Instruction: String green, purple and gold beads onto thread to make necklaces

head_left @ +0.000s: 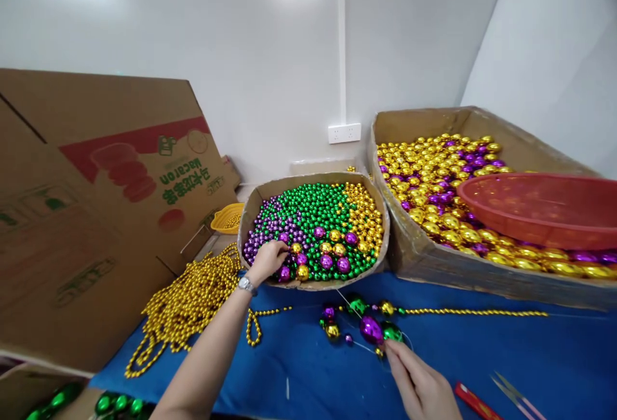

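Note:
My left hand [267,260] reaches into a round cardboard box [250,208] of small green, purple and gold beads. Its fingers are curled among the purple beads and what they pinch is hidden. My right hand [420,386] rests low on the blue cloth [482,356], fingers pinched at the end of a thin thread. That thread carries a purple ball [371,329], a green ball [391,332] and a long gold bead strand [477,312] running right.
A big cardboard box [434,265] of gold and purple balls stands at the right, with a red plastic basket [540,209] on it. Gold bead strings [187,307] pile at the left beside flattened cartons [96,214]. Scissors [515,395] lie near the front right.

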`<state>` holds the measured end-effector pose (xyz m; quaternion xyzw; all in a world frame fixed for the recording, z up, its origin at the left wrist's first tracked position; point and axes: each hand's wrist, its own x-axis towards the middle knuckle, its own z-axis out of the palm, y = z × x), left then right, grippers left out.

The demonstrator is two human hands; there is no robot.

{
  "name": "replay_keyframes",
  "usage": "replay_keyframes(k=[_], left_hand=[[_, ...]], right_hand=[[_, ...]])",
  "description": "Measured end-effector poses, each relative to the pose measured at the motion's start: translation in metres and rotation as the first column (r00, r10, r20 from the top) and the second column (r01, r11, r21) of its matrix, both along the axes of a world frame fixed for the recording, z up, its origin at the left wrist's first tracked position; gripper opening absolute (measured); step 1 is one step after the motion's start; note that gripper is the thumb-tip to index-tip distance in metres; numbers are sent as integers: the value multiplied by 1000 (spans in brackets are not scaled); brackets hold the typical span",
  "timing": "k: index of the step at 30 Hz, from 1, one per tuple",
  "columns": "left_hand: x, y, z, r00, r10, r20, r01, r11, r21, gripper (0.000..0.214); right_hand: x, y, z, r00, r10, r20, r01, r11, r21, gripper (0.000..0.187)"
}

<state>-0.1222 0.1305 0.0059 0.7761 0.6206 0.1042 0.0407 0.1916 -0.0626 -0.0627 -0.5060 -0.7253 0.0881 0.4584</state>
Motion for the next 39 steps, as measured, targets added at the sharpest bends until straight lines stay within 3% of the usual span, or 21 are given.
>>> replay_keyframes(k=[7, 17, 24, 30, 37, 39], left_hand=[[-17, -2, 15, 993, 89, -76, -88, 996, 11, 17], [-15, 0, 4, 975, 142, -170, -146, 989, -10, 12], [-8, -12, 5, 988, 151, 7, -151, 983, 100, 23], [-2, -27, 9, 981, 59, 184, -85, 987, 139, 28], [-10, -7, 11, 985, -2, 175, 12, 999, -53, 6], [-9, -3, 8, 981, 2, 194, 17, 995, -98, 10]], right_hand=[[3, 0, 1, 1000, 13, -12, -13, 998, -62, 35], [0, 1, -2, 1000, 29, -12, -30, 998, -60, 36], [-4, 0, 1, 999, 52, -13, -52, 998, -39, 34], [-10, 1, 5, 998, 55, -26, -55, 998, -8, 33], [-10, 3, 2, 999, 51, -1, -51, 999, -8, 36], [-10, 3, 2, 998, 59, 2, -59, 998, -15, 36]])
